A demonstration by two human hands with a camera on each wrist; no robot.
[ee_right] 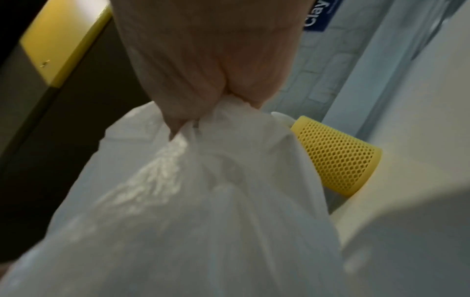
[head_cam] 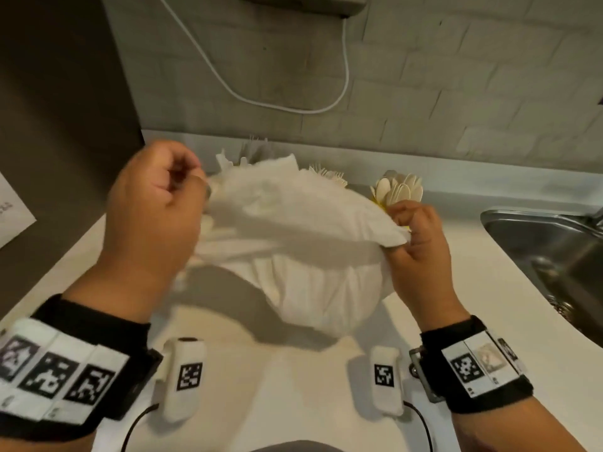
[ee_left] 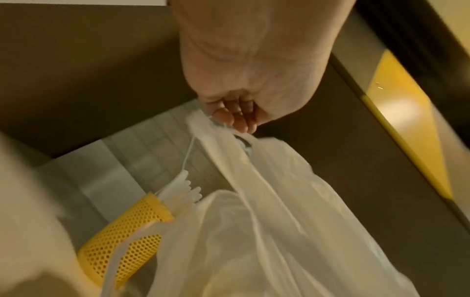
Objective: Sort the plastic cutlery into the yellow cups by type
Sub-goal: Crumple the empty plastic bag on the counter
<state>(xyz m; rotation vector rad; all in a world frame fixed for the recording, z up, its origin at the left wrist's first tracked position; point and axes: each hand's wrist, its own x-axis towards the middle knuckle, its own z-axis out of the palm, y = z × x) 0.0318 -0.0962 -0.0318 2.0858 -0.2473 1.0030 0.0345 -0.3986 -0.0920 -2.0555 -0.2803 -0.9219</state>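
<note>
Bag (head_cam: 293, 223) of thin white plastic is pinched taut between left hand (head_cam: 156, 203) and right hand (head_cam: 417, 236); swinging it could topple the mesh yellow cups (ee_left: 122, 237) behind.

Your left hand (head_cam: 153, 203) is raised w/ fingers (ee_left: 229, 118) curled, pinching the bag (head_cam: 293, 230); your right hand (head_cam: 417, 236) is lower, fingers pinching its opposite edge.
</note>
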